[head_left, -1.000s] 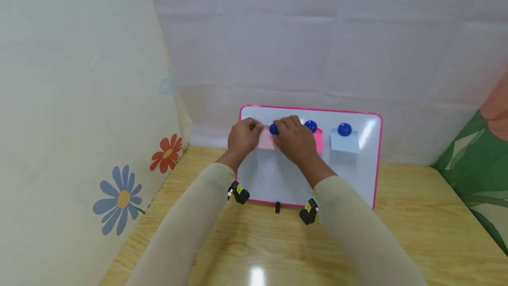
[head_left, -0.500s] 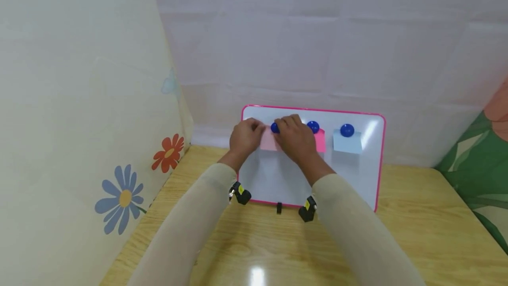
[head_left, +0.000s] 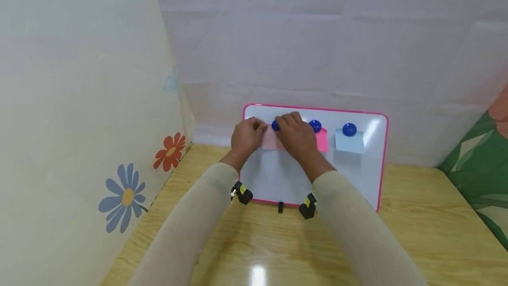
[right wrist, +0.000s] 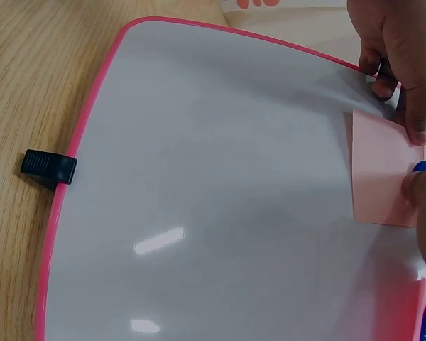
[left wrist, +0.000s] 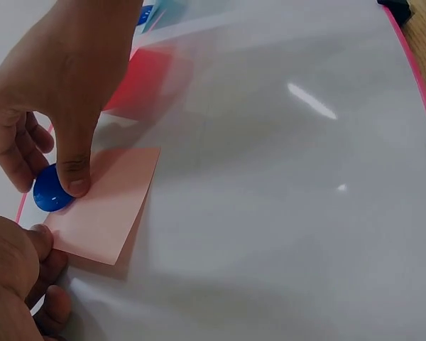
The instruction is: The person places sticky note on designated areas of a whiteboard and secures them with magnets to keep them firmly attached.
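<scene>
A pale pink paper note lies against a small pink-rimmed whiteboard. My left hand pinches the note's upper left corner between thumb and fingers. Between the thumb and fingers of my right hand is a round blue magnet, held at the note's top edge. In the right wrist view, that magnet is mostly hidden behind the right thumb. Just right of my right hand hangs a bright pink note, partly covered by it, under another blue magnet.
Farther right on the board, a light blue note hangs under a blue magnet. A black clip grips the board's lower rim. The board stands on a wooden table, before a white cloth and a flowered wall panel.
Everything in the head view has shifted slightly right as the camera moves. Both hands keep the same hold on the pale pink note and the magnet.
</scene>
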{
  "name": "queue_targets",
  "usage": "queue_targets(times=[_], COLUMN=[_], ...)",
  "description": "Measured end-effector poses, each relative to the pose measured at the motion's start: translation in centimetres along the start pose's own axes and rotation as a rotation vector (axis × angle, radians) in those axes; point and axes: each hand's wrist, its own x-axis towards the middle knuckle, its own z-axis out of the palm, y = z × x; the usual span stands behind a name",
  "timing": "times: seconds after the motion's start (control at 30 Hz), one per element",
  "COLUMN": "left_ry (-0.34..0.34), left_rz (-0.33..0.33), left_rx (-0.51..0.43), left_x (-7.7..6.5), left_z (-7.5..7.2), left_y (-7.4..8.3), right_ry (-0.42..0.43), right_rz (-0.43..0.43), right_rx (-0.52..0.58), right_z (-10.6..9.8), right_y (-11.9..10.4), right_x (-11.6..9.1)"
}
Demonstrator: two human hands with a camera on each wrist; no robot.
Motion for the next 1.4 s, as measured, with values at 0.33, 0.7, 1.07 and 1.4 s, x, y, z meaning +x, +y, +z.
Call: queue_targets(times=[0.33, 0.7, 1.07, 1.4], left_ry=[0.005, -0.012, -0.014, 0.027], left_rz=[-0.002, -0.017, -0.017, 0.031], left_rx=[-0.003, -0.007, 0.004, 0.002], left_x=[-0.1, -0.3, -0.6, -1.5], left_z=[0.1, 0.4, 0.4, 0.5], left_y=[0.1, 0.4, 0.2, -0.4], right_ry=[-0.050, -0.103, -0.121, 0.010], right_rz=[0.020, 0.052, 0.074, 0.055], right_rx=[0.026, 0.048, 0.064, 0.141], right_z=[-0.1, -0.3, -0.2, -0.7], right_y=[-0.1, -0.1, 0.2, 1.2], right_x=[0.1, 0.2, -0.2, -2.2])
